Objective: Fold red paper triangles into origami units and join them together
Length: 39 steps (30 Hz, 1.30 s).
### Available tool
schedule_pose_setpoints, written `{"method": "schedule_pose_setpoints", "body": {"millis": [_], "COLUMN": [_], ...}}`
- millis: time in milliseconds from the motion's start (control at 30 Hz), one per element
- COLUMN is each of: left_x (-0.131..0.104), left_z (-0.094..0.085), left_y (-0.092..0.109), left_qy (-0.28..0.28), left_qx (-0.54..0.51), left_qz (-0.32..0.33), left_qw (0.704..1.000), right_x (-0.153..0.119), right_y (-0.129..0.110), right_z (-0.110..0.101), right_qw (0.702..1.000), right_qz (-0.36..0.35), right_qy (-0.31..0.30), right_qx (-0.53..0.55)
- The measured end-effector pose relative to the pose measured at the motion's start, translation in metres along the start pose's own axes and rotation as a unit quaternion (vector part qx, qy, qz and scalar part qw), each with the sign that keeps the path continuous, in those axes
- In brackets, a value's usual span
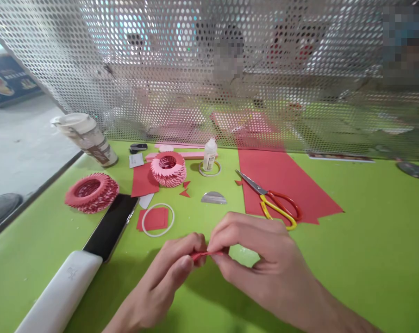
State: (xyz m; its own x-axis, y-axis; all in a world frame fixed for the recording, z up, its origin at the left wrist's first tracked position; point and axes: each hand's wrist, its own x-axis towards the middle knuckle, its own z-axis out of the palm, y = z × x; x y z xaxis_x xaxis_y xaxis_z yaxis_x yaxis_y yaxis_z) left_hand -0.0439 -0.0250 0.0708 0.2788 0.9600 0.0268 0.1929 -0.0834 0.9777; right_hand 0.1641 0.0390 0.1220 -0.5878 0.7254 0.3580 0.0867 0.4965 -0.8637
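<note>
Pinched between both hands, just above the green table, is a small folded piece of red paper [203, 254]. My left hand [164, 273] grips its left end between thumb and curled fingers. The thumb and fingertips of my right hand [265, 259] close on its right part; fingers cover much of the paper. Beyond my hands lie a stack of red paper squares [152, 219] with a white ring [173, 219] over it, a clear half-round piece [214, 198] and small red scraps [184, 193]. Scissors [265, 193] with red and yellow handles rest on a large red sheet [285, 171].
Two rings of folded paper, one red [91, 193] and one pink-red [168, 169], stand at the left. Nearby are a phone [114, 226] on a white power bank [61, 291], a cup [87, 136] and a small bottle [209, 155]. A perforated metal screen [181, 78] borders the table's back.
</note>
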Motion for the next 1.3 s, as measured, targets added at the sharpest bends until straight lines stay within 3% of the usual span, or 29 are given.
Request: {"method": "schedule_pose_setpoints", "body": {"millis": [667, 967, 1300], "left_x": [0.0031, 0.0032, 0.0024], "left_z": [-0.0005, -0.0026, -0.0014], "left_y": [0.0055, 0.0038, 0.0025], "left_qy": [-0.002, -0.001, -0.007], "left_qx": [0.036, 0.049, 0.037], "left_qz": [0.027, 0.021, 0.004], "left_qw": [0.999, 0.999, 0.999], "right_x": [-0.0028, -0.0035, -0.0033], "right_y": [0.0029, 0.0021, -0.0003], "right_z": [0.0061, 0.0062, 0.0001], "right_qw": [0.999, 1.000, 0.998], "right_qz": [-0.029, -0.009, -0.039], "right_qy": [0.014, 0.020, -0.008], "right_qx": [-0.021, -0.013, -0.046]}}
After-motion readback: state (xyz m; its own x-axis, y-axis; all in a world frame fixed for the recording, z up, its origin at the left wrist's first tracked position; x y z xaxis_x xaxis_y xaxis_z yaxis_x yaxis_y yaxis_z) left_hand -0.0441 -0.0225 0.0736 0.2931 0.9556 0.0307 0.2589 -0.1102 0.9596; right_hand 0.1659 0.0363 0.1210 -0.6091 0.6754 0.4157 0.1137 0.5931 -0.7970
